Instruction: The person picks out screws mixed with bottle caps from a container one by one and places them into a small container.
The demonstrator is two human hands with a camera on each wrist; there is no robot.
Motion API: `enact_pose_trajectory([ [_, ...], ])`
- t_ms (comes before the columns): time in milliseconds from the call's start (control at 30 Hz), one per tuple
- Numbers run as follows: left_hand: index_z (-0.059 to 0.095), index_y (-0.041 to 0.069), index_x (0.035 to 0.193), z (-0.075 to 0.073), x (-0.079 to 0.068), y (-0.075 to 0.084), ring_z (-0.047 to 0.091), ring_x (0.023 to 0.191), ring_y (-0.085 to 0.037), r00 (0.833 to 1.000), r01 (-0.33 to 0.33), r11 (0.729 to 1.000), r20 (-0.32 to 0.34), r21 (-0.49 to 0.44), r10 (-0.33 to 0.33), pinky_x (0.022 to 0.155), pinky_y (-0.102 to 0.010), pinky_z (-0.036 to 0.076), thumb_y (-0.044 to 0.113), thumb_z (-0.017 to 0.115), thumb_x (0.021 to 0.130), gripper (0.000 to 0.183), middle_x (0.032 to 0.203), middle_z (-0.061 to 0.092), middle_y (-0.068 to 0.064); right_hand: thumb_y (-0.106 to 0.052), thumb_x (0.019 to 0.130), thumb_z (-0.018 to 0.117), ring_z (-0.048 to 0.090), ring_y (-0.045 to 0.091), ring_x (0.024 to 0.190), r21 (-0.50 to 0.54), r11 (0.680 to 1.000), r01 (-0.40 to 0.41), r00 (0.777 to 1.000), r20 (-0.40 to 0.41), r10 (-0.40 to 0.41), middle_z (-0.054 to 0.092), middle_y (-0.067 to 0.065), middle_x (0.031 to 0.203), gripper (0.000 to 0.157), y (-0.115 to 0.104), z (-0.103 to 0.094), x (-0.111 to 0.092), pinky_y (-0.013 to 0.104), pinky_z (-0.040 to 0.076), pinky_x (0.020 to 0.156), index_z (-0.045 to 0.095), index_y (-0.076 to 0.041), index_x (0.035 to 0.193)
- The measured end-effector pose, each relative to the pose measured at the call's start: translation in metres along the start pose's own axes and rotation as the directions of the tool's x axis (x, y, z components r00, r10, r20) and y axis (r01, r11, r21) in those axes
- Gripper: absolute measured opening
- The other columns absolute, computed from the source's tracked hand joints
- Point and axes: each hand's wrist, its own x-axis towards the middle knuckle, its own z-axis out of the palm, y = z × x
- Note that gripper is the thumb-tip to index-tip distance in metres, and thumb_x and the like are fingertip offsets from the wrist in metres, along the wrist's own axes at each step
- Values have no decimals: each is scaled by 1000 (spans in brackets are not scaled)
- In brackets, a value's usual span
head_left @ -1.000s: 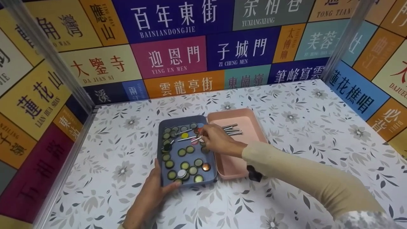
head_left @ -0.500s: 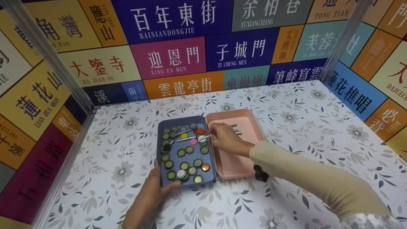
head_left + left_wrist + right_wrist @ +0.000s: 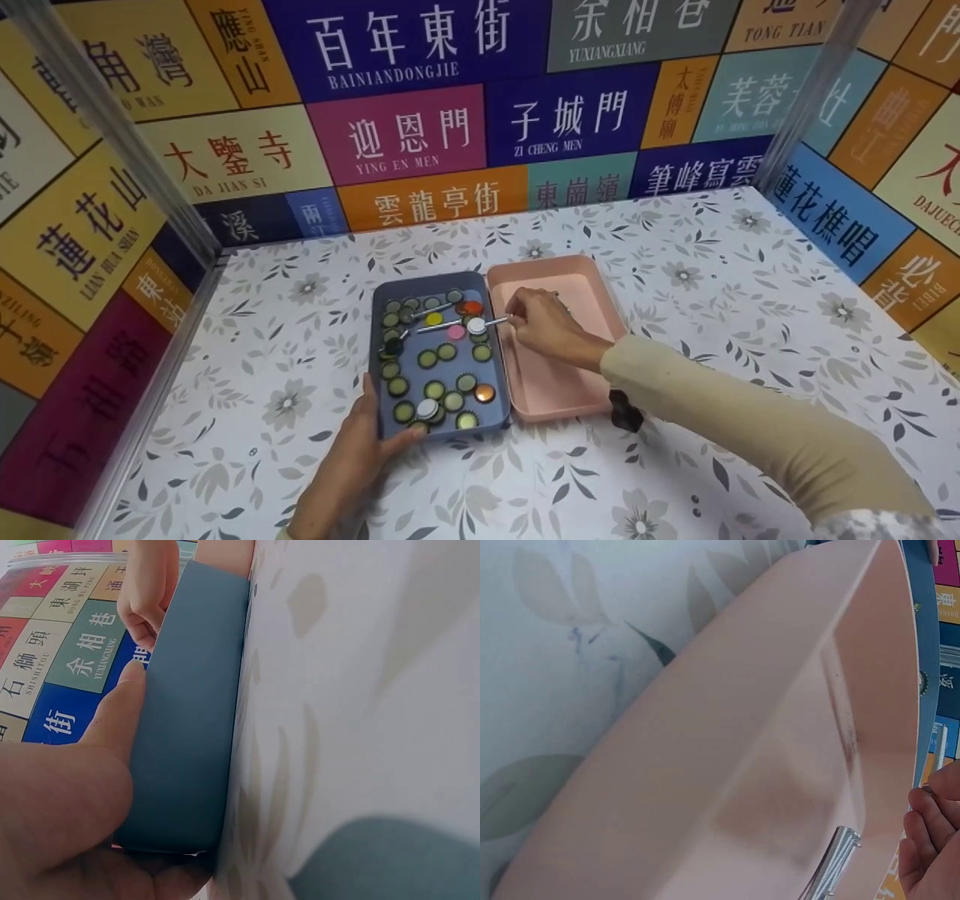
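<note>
My right hand pinches a silver screw close over the shared edge of two trays; its thread shows in the right wrist view. At the near left corner of the blue tray, my left hand grips the wall, its thumb along the front. Green-lined bottle caps lie scattered in that tray, among them a white cap, an orange cap and a pink cap. More screws rest between them. Inside the pink tray, a bunch of screws is mostly hidden behind my right hand.
Both trays stand side by side on a floral tablecloth. Panels with coloured street-name signs enclose the back and sides. A small black object shows beside the right sleeve.
My right hand has moved right, from above the caps in the blue tray to over the pink tray's left side, carrying the screw. The left hand stays in place.
</note>
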Motion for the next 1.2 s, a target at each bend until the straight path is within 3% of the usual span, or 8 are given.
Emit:
enact_pose_trajectory([
  [167, -3, -4, 158, -1, 1, 2, 24, 150, -47, 1000, 3, 1000, 1, 8, -3, 124, -56, 20, 47, 80, 80, 125, 160, 21, -34, -5, 88, 64, 61, 28, 87, 0, 1000, 19, 999, -33, -19, 69, 12, 89, 7, 6, -4, -1, 43, 49, 84, 65, -2, 95],
  [400, -4, -5, 158, -2, 1, 3, 24, 150, -45, 1000, 1, 1000, 5, 6, -2, 124, -55, 20, 45, 81, 81, 125, 161, 22, -33, -5, 89, 63, 65, 32, 96, 5, 1000, -24, 998, -56, 25, 73, 15, 99, 9, 15, -9, -4, 46, 51, 90, 64, -1, 97],
  [767, -3, -1, 159, 1, 2, 0, 21, 152, -43, 1000, 0, 999, 3, -49, 0, 125, -55, 15, 41, 83, 78, 125, 163, 23, -28, -5, 85, 62, 62, 29, 87, -98, 991, -90, 995, -44, 86, 68, 12, 87, 9, 27, -13, -7, 45, 51, 83, 65, -1, 93],
  [1133, -4, 3, 160, 2, 3, 0, 20, 153, -42, 1000, 19, 997, 12, -74, -18, 125, -55, 13, 40, 83, 78, 125, 163, 22, -26, -2, 86, 60, 62, 26, 83, -114, 988, -107, 994, -32, 104, 68, 13, 87, 9, 37, -18, -9, 40, 51, 75, 65, 0, 93],
  [1200, -3, -1, 159, 1, 3, 0, 23, 151, -44, 1000, 6, 999, 10, -37, -6, 125, -55, 17, 42, 82, 79, 125, 162, 23, -29, -2, 87, 59, 62, 26, 83, -123, 988, -95, 995, -32, 92, 68, 13, 86, 9, 38, -17, -10, 41, 52, 75, 65, 0, 92],
])
